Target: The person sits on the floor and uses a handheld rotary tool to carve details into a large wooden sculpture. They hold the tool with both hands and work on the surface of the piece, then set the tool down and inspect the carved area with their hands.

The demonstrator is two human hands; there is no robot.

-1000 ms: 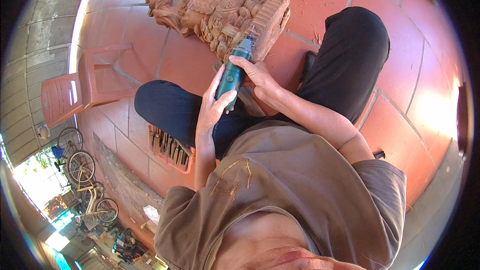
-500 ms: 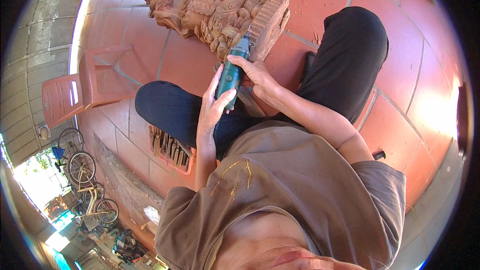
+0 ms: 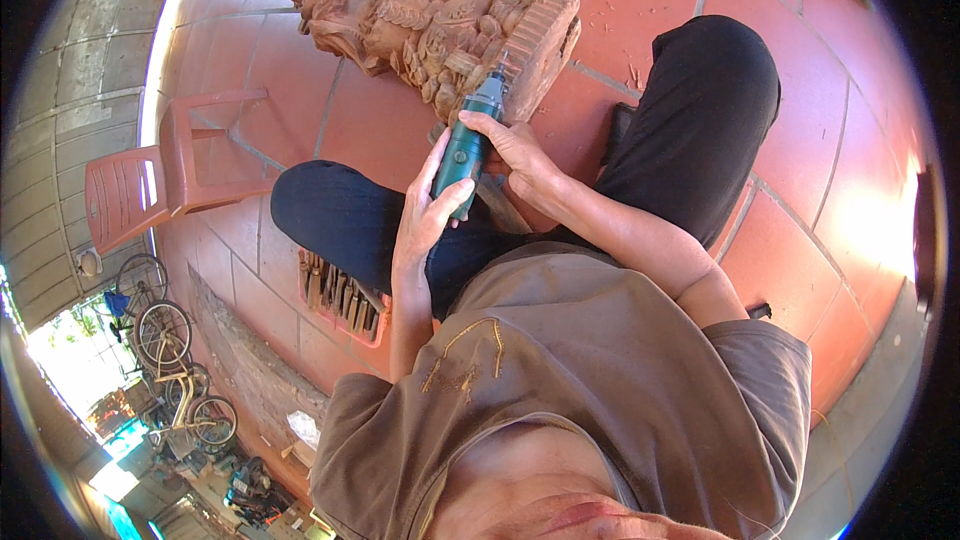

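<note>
A green and grey rotary tool (image 3: 459, 157) is held between both of my hands, its narrow nose pointing up toward a carved wooden statue (image 3: 410, 20). The statue lies on its side on the tiles, its ridged base (image 3: 540, 45) at the right end. My left hand (image 3: 428, 202) wraps the rear of the tool, thumb across the body. Nearer the nose, my right hand (image 3: 510, 148) grips it with the thumb on top. The tool's tip is at the edge of the base; whether it touches the wood I cannot tell.
An orange tray of wooden-handled chisels (image 3: 345, 302) sits beside my left leg. A reddish plastic chair (image 3: 185, 165) lies at the left, with bicycles (image 3: 165, 335) beyond it. Wood shavings (image 3: 634, 75) are scattered on the tiled floor (image 3: 640, 0) near my right knee.
The tool and both hands have shifted very slightly. Both hands keep their hold, and the statue stays in place.
</note>
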